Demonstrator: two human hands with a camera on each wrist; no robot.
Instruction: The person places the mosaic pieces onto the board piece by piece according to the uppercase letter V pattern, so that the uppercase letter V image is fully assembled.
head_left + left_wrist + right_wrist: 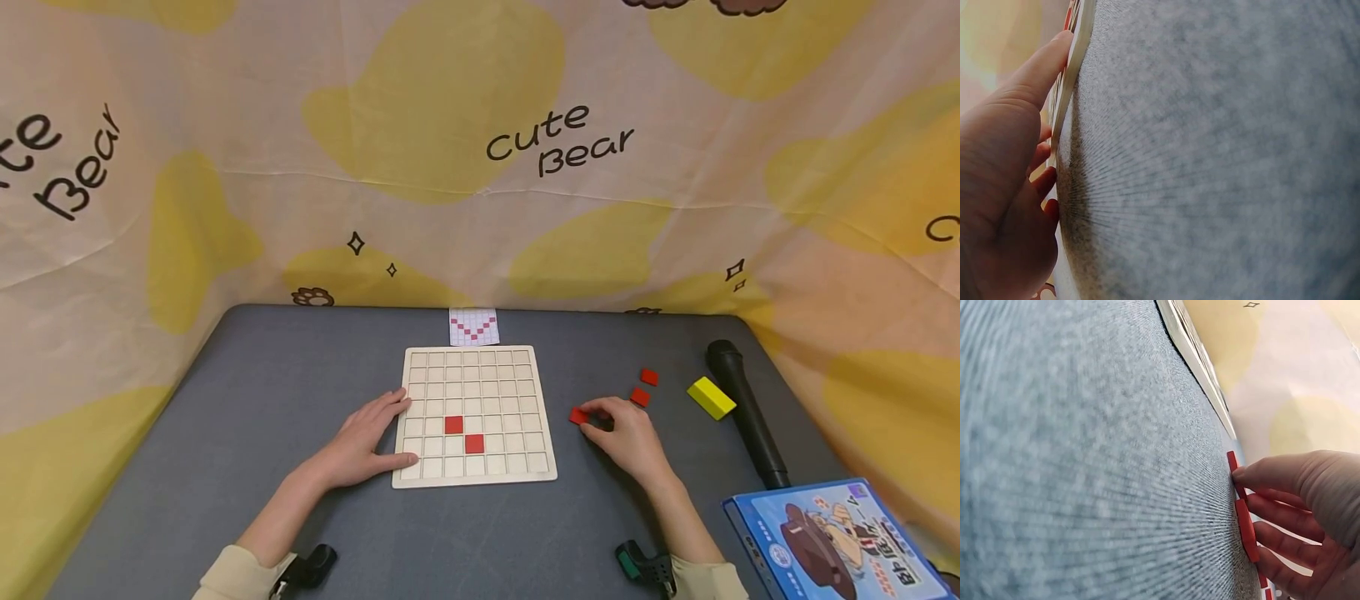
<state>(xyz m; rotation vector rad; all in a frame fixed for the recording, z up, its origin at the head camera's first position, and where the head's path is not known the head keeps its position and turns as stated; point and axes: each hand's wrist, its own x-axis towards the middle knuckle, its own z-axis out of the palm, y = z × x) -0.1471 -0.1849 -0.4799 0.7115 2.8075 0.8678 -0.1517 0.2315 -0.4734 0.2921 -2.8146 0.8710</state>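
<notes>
Along left edge of wooden grid board (491,407), your left hand (360,442) rests, fingers spread; off right edge, your right hand (624,437) pinches red tile (577,415), fingertips nearly together.

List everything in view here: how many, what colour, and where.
Table: 1, grey, underneath.
Grid board: 1, pale, mid-table.
Pinched tile: 1, red, right of board.
Loose tiles: at least 2, red, right of board.
Board tiles: 2, red, diagonal on grid.
Pattern card: 1, white and red, beyond board.
Microphone: 1, black, right side.
Block: 1, yellow, beside microphone.
Box: 1, mostly blue, near right corner.
Backdrop: 1, cream and yellow, behind table.
Wrist devices: 2, mostly black, one per wrist.
Sleeves: 2, beige, bottom edge.
Left grip: 1, bare, on board's left edge.
Right grip: 1, bare, pinching tile.
</notes>
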